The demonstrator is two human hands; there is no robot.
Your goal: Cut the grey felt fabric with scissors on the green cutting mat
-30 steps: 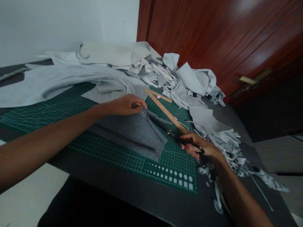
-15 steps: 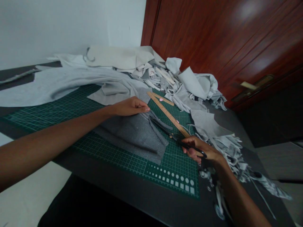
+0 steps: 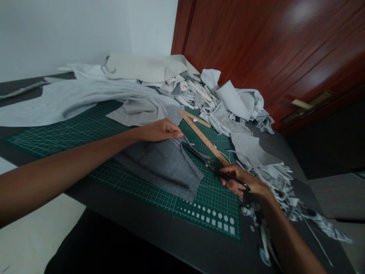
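Note:
My left hand pinches the upper edge of a dark grey piece of fabric that lies on a green cutting mat. A pair of black-handled scissors is in my right hand, fingers wrapped round the handles. The blades point up and left to the fabric's cut edge, close to the left fingertips. A narrow strip is parting from the fabric along the blades. Just behind the scissors lies a wooden ruler, its near end by my right hand.
A second short wooden piece touches the ruler's far end. Pale fabric spreads along the back, with a cream roll behind. Scraps heap along the right. Beyond stand a white wall and a wooden door.
The scissor blades have drawn closer together along the fabric edge. My left hand has shifted very slightly right and down; the view has moved a little.

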